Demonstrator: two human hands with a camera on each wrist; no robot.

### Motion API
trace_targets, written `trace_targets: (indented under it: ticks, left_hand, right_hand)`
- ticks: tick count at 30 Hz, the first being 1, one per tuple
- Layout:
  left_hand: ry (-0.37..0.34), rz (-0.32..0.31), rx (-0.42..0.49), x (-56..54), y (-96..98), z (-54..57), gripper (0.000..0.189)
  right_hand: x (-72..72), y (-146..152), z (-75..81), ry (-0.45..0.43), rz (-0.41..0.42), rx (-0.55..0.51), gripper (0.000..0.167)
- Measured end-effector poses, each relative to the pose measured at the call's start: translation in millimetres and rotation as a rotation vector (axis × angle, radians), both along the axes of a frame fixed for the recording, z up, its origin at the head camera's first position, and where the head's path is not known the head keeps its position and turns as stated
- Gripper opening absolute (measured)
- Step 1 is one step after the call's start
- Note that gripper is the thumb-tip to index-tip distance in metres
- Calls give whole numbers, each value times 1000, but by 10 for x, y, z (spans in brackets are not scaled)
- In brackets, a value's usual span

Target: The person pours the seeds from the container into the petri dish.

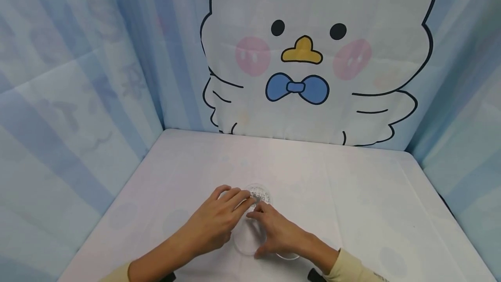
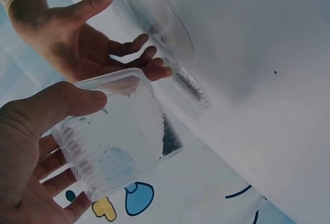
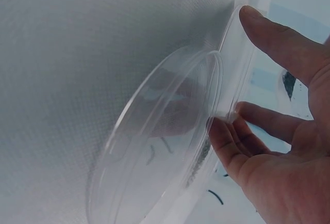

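My left hand (image 1: 219, 219) grips a clear plastic box (image 2: 111, 131), thumb on one face and fingers behind it. The box is tilted, with dark grains (image 2: 171, 137) gathered in one corner. My right hand (image 1: 279, 229) spans a clear petri dish (image 1: 248, 238) on the table, thumb at its near rim and fingertips at the far side. Beyond those fingers sits another clear dish (image 1: 259, 193) with dark grains in it. A third clear dish (image 3: 149, 131) lies under the right hand, mostly hidden by it in the head view.
A pale cloth covers the table (image 1: 188, 164). Patterned curtains stand on the left (image 1: 70, 77), the right and the back, where a large cartoon bird (image 1: 301, 112) is printed. A tiny dark speck (image 2: 275, 72) lies on the cloth.
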State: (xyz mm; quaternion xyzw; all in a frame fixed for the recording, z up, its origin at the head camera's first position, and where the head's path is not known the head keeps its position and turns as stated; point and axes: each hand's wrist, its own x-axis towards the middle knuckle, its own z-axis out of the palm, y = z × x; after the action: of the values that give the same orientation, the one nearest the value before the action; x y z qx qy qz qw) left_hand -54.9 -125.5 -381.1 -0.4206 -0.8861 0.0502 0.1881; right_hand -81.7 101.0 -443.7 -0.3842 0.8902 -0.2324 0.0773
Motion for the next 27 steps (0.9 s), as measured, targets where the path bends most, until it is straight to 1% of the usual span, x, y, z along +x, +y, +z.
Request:
trace_targets:
  ticks: [3, 10, 15, 21, 27]
  left_hand:
    - [5, -2, -8, 4, 4, 2, 76]
    - [5, 0, -15, 10, 12, 6, 73]
    - [18, -1, -26, 10, 8, 7, 71]
    - [35, -19, -28, -5, 38, 12, 68]
    - [19, -26, -39, 2, 58, 11, 75]
  right_hand:
    - [-2, -2, 6, 7, 4, 3, 86]
    - [-9, -8, 14, -27, -16, 29, 89]
    - [-7, -27, 14, -19, -6, 17, 86]
    - [-12, -18, 12, -43, -27, -13, 83]
    - [-7, -16, -8, -65, -32, -32, 91]
